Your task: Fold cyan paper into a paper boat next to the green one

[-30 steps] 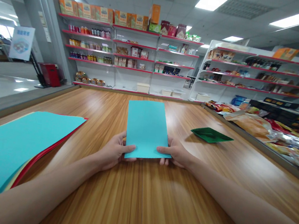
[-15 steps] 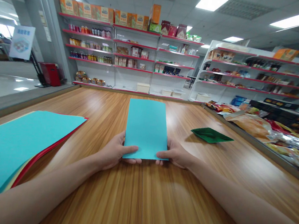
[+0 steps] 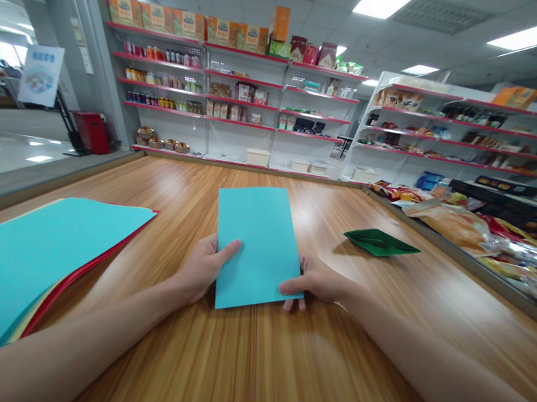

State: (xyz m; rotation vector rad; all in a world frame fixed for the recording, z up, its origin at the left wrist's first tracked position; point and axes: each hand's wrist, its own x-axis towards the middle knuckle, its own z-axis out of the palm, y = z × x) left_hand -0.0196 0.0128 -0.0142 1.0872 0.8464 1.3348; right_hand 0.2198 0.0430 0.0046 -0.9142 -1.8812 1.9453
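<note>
Both hands hold a light-blue sheet of paper (image 3: 259, 239) above the middle of the wooden table, tilted a little to the left. My left hand (image 3: 205, 265) grips its left edge, thumb on top and the other fingers hidden beneath. At the lower right corner, my right hand (image 3: 314, 281) pinches the sheet with its thumb on top; some fingertips show below the edge. To the right lies a folded green paper boat (image 3: 382, 243). A stack of coloured paper (image 3: 43, 257), light blue on top with red and cream beneath, rests at the left.
The wooden table (image 3: 159, 358) has a raised edge. Packaged snacks (image 3: 481, 236) and black boxes (image 3: 510, 206) crowd the right side past a divider. Shelves (image 3: 242, 102) of goods stand behind, and a red box (image 3: 90, 132) is on the floor at left.
The blue paper has turned, its top leaning left and its lower left corner coming nearer me. My left hand has slid up along the left edge; the right stays at the lower right corner.
</note>
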